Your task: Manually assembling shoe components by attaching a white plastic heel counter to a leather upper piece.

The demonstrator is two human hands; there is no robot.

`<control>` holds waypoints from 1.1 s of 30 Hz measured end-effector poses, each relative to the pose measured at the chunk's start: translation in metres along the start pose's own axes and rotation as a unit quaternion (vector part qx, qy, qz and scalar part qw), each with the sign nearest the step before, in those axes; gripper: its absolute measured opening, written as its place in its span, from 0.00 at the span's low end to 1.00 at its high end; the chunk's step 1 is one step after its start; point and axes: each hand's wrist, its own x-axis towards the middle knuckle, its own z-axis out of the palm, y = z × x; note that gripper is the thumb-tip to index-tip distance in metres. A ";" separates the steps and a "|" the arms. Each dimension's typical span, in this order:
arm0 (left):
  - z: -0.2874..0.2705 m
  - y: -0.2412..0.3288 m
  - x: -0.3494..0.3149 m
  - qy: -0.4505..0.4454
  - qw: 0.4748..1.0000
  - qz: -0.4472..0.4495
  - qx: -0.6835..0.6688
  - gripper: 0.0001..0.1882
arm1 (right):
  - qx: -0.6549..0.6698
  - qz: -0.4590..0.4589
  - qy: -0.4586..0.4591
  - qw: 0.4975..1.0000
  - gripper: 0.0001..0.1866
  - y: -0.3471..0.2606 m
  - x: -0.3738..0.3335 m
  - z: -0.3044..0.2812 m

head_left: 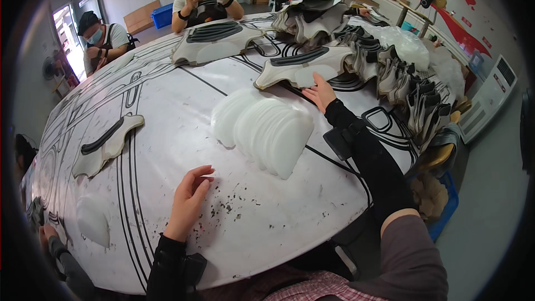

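My right hand (320, 93) reaches over the table, fingers apart, at the near edge of a grey shaped fabric piece (278, 72) with black strips along its top. Its fingertips touch or nearly touch an oval white pad (315, 76) lying on that piece. Nearer to me, my left hand (188, 203) hovers above the table, holding nothing, with the thumb apart from slightly bent fingers. A fanned stack of white rounded sheets (270, 134) lies between my hands, touched by neither.
The large table (251, 251) has dark line patterns and black crumbs. Piled fabric pieces (317, 17) and a long row of them (401, 75) occupy its right side. Another piece (108, 145) and white sheets (93, 220) lie left. A co-worker's hand (50, 233) shows lower left; others sit around.
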 end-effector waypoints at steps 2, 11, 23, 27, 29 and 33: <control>-0.003 -0.003 -0.001 0.011 1.000 0.007 -0.010 0.17 | -0.135 -0.047 -0.040 0.989 0.29 0.009 0.002 -0.011; -0.006 -0.015 0.005 0.010 0.999 0.034 -0.031 0.18 | -0.596 -0.317 -0.269 0.687 0.45 0.005 -0.106 -0.011; -0.032 -0.013 0.003 0.114 0.990 0.017 -0.076 0.20 | -0.501 -0.233 -0.161 0.818 0.38 0.018 -0.093 -0.019; -0.044 -0.008 0.007 0.161 0.985 0.031 -0.055 0.22 | -0.479 -0.306 -0.087 0.818 0.31 0.024 -0.077 -0.037; -0.062 -0.015 0.013 0.189 0.982 0.020 -0.012 0.24 | -0.436 -0.250 -0.093 0.859 0.29 0.014 -0.080 -0.036; -0.119 -0.016 0.030 0.203 0.976 -0.031 0.080 0.28 | -0.325 -0.226 -0.121 0.910 0.19 0.013 -0.084 -0.023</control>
